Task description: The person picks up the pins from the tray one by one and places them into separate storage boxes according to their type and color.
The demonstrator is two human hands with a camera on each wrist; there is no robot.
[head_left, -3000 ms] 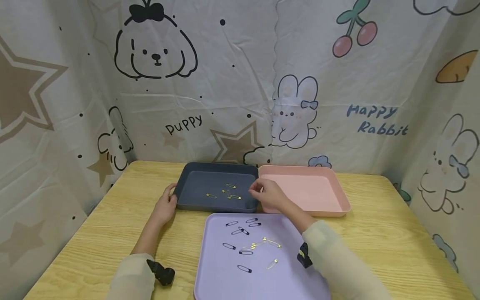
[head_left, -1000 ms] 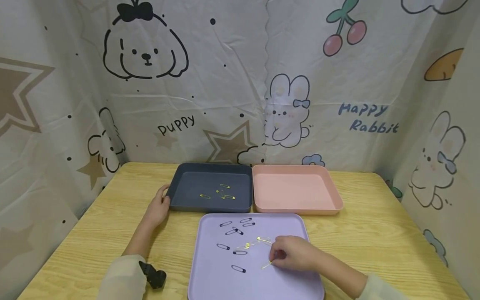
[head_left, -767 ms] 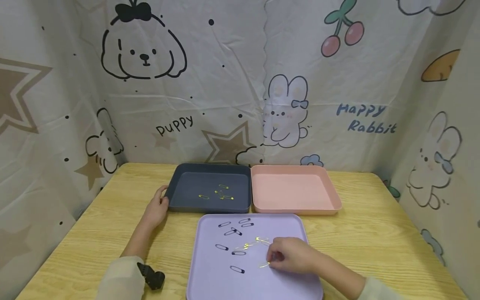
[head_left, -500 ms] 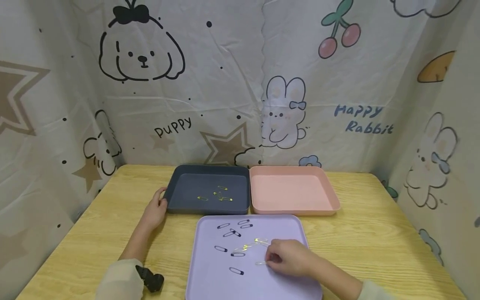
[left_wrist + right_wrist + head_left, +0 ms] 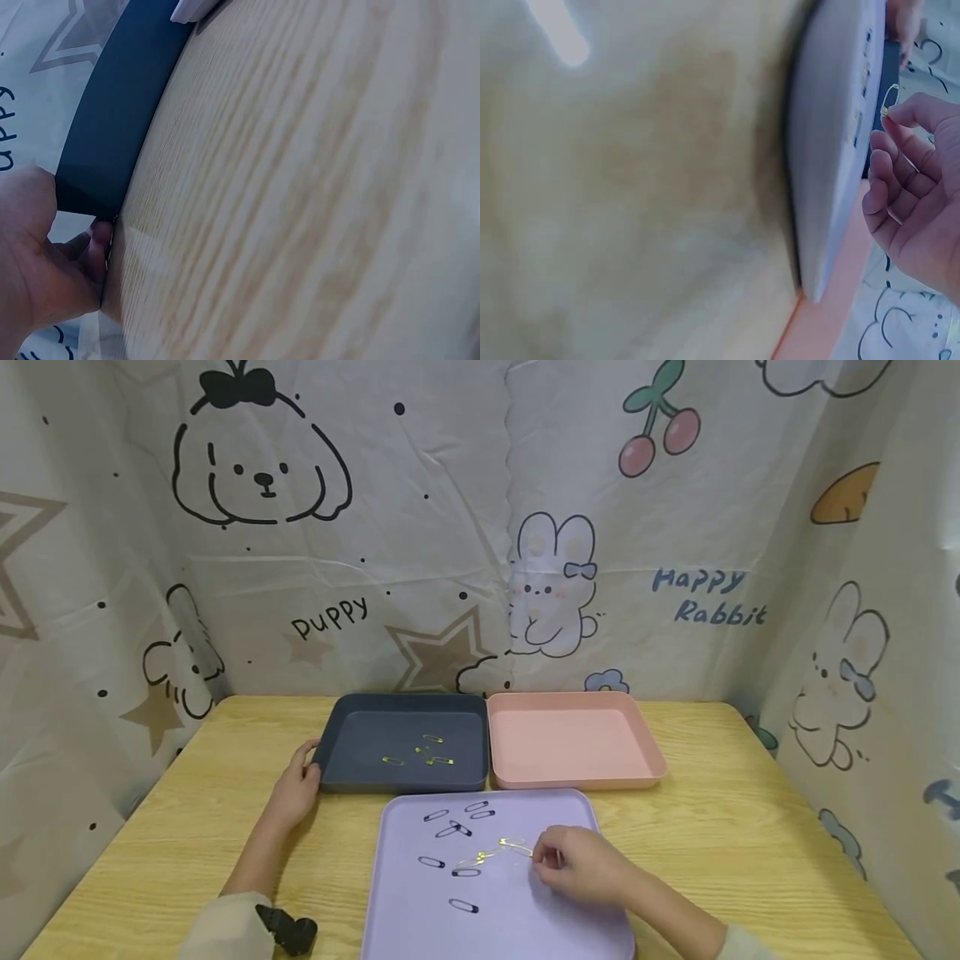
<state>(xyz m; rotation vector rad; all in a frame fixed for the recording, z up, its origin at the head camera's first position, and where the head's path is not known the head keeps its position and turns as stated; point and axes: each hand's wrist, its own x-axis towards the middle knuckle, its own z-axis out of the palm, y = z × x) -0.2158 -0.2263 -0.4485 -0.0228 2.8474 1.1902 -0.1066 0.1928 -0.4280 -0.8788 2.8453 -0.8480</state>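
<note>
My right hand (image 5: 577, 864) pinches a gold safety pin (image 5: 889, 99) between thumb and index finger, above the lilac tray (image 5: 540, 935); the other fingers are loosely curled in the right wrist view. More gold safety pins (image 5: 482, 857) lie near its fingertips, among several black safety pins (image 5: 463, 906). My left hand (image 5: 294, 789) holds the dark blue tray (image 5: 352, 777) at its near left corner. In the left wrist view the thumb is at the rim and the curled fingers are low by the end wall. Several gold safety pins (image 5: 393, 761) lie inside the dark tray.
A pink tray (image 5: 573, 739) stands against the right side of the dark one, with nothing in it. Both sit behind the lilac tray on a wooden table (image 5: 750, 843). A printed curtain (image 5: 450, 527) hangs behind and at both sides.
My right hand has come from above the dark tray to the lilac one, picked up a gold safety pin there and raised it slightly. My left hand stays at the dark tray. The head view has shifted.
</note>
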